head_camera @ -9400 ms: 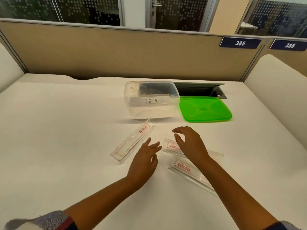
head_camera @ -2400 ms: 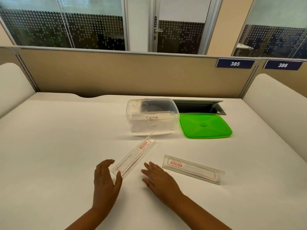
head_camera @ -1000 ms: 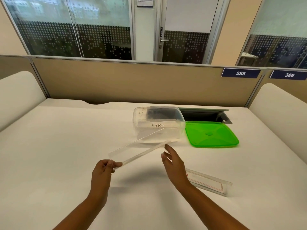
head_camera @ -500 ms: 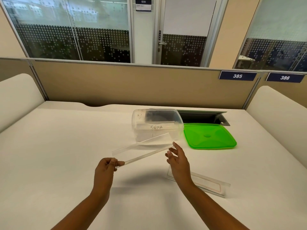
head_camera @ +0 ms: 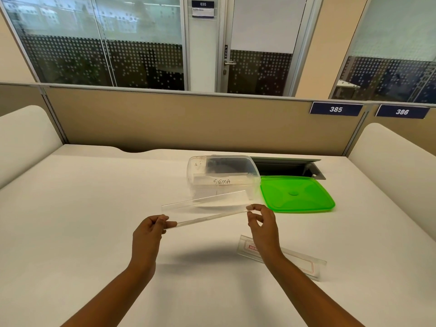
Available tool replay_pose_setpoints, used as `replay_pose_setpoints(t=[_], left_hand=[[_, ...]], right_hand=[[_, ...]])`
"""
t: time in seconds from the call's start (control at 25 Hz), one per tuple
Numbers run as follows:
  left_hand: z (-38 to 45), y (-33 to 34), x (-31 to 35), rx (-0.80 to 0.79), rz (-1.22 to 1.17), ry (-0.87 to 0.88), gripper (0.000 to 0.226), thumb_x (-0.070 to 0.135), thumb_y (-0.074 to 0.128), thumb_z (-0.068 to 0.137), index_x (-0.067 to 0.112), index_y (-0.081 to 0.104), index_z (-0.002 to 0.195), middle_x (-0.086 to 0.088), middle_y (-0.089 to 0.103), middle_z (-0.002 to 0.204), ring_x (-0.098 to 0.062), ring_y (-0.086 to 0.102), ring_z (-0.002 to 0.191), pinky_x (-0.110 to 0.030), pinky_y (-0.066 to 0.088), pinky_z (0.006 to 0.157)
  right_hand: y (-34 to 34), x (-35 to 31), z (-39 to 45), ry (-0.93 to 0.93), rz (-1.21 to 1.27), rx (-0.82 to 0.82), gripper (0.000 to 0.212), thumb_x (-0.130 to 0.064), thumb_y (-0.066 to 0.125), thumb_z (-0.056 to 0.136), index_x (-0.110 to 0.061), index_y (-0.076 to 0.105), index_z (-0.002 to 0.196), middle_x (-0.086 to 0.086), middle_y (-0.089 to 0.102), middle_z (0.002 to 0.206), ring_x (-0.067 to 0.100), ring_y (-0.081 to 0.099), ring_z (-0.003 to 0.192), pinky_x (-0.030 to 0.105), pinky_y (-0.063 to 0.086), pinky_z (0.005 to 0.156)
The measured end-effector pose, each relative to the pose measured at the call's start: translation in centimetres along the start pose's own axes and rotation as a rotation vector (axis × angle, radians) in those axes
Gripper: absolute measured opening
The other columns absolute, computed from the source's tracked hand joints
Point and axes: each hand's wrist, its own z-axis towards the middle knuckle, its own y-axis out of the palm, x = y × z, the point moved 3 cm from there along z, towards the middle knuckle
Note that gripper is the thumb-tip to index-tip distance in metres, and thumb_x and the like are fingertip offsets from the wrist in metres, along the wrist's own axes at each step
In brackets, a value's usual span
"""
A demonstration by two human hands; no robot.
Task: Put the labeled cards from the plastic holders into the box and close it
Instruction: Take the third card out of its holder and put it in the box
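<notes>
I hold a long clear plastic holder (head_camera: 205, 210) in the air above the white table, tilted up to the right. My left hand (head_camera: 151, 230) pinches its left end and my right hand (head_camera: 260, 223) pinches its right end. Behind it stands the clear box (head_camera: 223, 178), open, with a card marked SIGMA showing through its front wall. The green lid (head_camera: 296, 194) lies flat to the right of the box. A second holder (head_camera: 283, 257) with a red-printed card lies on the table under my right wrist, partly hidden by it.
The white table (head_camera: 82, 220) is bounded by a beige partition (head_camera: 188, 121) at the back and padded white side panels at left and right. An open cable hatch (head_camera: 287, 167) sits in the table behind the lid.
The first holder went from lying on the table to being lifted by my left hand. My right hand has now closed on its right end. The view has tilted up slightly.
</notes>
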Motion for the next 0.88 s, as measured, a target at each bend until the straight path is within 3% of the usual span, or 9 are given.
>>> replay_pose_setpoints(t=[0.16, 0.24, 0.36, 0.48, 0.68, 0.88], left_hand=[[0.4, 0.3, 0.3, -0.004, 0.003, 0.015, 0.018, 0.023, 0.049, 0.091, 0.027, 0.064, 0.082, 0.006, 0.069, 0.084, -0.011, 0.054, 0.076, -0.025, 0.043, 0.069], [0.7, 0.5, 0.5, -0.017, 0.005, 0.026, 0.018, 0.025, 0.048, 0.091, 0.028, 0.065, 0.084, 0.008, 0.07, 0.085, -0.01, 0.054, 0.077, -0.025, 0.043, 0.069], [1.1, 0.8, 0.8, -0.022, 0.02, 0.037, 0.019, 0.026, 0.047, 0.092, 0.028, 0.066, 0.087, 0.009, 0.068, 0.086, -0.011, 0.055, 0.081, -0.026, 0.043, 0.069], [1.4, 1.0, 1.2, -0.041, 0.002, 0.029, 0.021, 0.027, 0.045, 0.093, 0.026, 0.065, 0.094, 0.01, 0.063, 0.089, -0.011, 0.054, 0.082, -0.025, 0.043, 0.07], [2.8, 1.4, 2.6, -0.096, -0.009, 0.054, 0.03, 0.024, 0.038, 0.096, 0.015, 0.061, 0.115, -0.003, 0.06, 0.104, -0.017, 0.053, 0.091, -0.028, 0.043, 0.074], [4.7, 2.5, 4.5, -0.094, -0.036, 0.09, 0.026, 0.021, 0.036, 0.097, 0.011, 0.058, 0.106, -0.01, 0.058, 0.106, -0.021, 0.051, 0.098, -0.032, 0.042, 0.086]], right_hand=[[-0.2, 0.0, 0.1, 0.01, 0.02, -0.015, 0.015, -0.007, 0.057, 0.089, -0.022, 0.055, 0.092, -0.003, 0.054, 0.103, 0.005, 0.058, 0.084, 0.004, 0.043, 0.071], [-0.2, 0.1, 0.2, 0.021, 0.041, -0.013, 0.011, -0.011, 0.058, 0.09, -0.021, 0.057, 0.093, -0.003, 0.055, 0.103, -0.001, 0.056, 0.083, -0.001, 0.042, 0.066], [-0.3, 0.2, 0.5, 0.024, 0.046, -0.017, 0.007, -0.016, 0.058, 0.09, -0.019, 0.059, 0.096, 0.001, 0.059, 0.106, 0.004, 0.057, 0.085, 0.01, 0.046, 0.072], [-0.4, 0.2, 1.0, 0.05, 0.07, -0.032, 0.006, -0.017, 0.057, 0.091, -0.016, 0.061, 0.095, 0.011, 0.066, 0.103, 0.021, 0.06, 0.089, 0.035, 0.051, 0.084], [-0.7, -0.5, 2.4, 0.03, 0.065, -0.009, 0.008, -0.018, 0.059, 0.089, -0.011, 0.063, 0.092, 0.01, 0.068, 0.087, 0.024, 0.062, 0.083, 0.032, 0.051, 0.078], [-0.8, -2.1, 4.7, -0.017, 0.036, 0.033, 0.008, -0.018, 0.06, 0.089, -0.01, 0.064, 0.091, 0.007, 0.066, 0.08, 0.02, 0.062, 0.075, 0.039, 0.055, 0.078]])
